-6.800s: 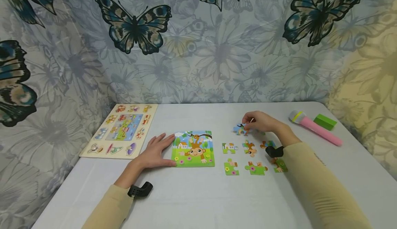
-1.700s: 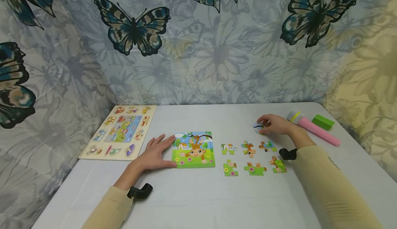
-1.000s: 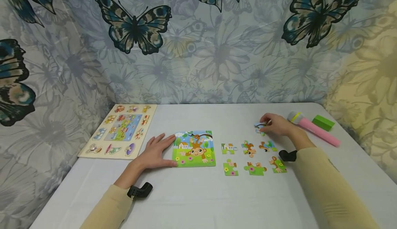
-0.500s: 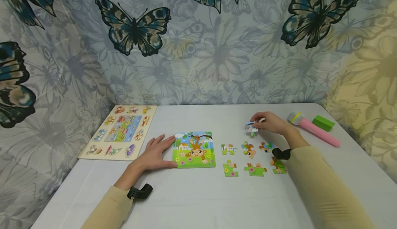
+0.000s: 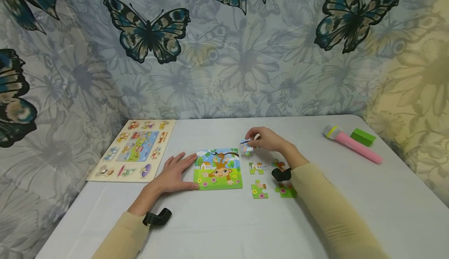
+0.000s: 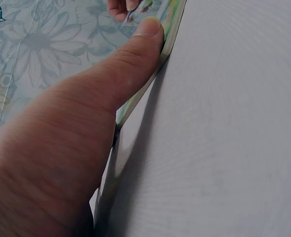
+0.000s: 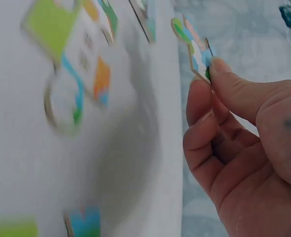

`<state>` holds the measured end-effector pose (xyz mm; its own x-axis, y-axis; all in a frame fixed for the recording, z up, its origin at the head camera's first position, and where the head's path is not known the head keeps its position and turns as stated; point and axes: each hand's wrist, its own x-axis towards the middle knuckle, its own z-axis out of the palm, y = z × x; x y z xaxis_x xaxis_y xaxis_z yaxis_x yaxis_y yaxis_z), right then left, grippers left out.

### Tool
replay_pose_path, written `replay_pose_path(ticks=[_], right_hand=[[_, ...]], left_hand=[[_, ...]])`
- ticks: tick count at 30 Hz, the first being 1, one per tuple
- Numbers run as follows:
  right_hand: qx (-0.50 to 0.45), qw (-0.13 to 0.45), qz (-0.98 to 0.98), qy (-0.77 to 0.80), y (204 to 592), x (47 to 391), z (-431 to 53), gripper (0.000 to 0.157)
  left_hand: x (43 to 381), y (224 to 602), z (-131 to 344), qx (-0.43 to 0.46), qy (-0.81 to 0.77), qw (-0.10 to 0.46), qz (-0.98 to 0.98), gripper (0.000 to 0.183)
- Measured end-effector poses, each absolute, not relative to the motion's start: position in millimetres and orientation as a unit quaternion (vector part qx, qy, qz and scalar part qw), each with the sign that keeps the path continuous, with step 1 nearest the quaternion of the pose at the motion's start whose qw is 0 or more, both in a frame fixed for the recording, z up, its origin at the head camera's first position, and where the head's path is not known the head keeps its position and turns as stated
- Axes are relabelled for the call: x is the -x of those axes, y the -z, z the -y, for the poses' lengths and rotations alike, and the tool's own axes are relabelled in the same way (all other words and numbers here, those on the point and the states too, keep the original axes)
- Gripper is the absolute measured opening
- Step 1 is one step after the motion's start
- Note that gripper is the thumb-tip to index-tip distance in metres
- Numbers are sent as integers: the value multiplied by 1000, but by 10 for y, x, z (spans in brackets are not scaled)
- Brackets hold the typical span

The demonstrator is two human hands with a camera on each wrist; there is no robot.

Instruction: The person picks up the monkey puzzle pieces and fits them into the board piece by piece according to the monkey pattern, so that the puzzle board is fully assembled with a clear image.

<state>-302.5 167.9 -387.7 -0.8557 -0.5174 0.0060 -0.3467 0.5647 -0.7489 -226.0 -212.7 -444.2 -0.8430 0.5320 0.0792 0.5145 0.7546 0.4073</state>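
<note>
In the head view my left hand [image 5: 175, 175] lies at the left side of a square monkey puzzle board [image 5: 215, 185], fingers spread. In the left wrist view its thumb [image 6: 140, 49] rests along the board's edge. My right hand [image 5: 268, 139] pinches a small blue jigsaw piece [image 5: 246, 148] with a dark branch on it, off the board's back right corner. The right wrist view shows thumb and fingertips gripping this jigsaw piece [image 7: 197, 49] by one end, tilted. Several loose pieces lie right of the board, among them a house piece [image 5: 257, 168] and a flower piece [image 5: 258, 191].
A pale picture board [image 5: 96, 175] lies at the back left. At the back right are a pink toy microphone [image 5: 357, 146] and a green block [image 5: 363, 137]. My right sleeve [image 5: 326, 200] and black wrist camera [image 5: 281, 174] cover some loose pieces. Butterfly-printed cloth [image 5: 245, 75] hangs behind the table.
Over the last second my right hand has carried the blue piece leftward, from behind the loose pieces to the board's back right corner. My left hand has stayed in place.
</note>
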Motion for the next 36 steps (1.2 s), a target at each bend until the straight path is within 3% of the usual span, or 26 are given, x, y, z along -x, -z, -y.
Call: replay_pose_path(ticks=[16, 36], right_hand=[[269, 162, -874, 371, 3925, 3019, -1109, 7], [278, 144, -912, 264, 3928, 2954, -1025, 13]], left_hand=[[2249, 4442, 2126, -278, -217, 21, -936, 103], [2247, 4425, 2108, -275, -218, 26, -936, 102]])
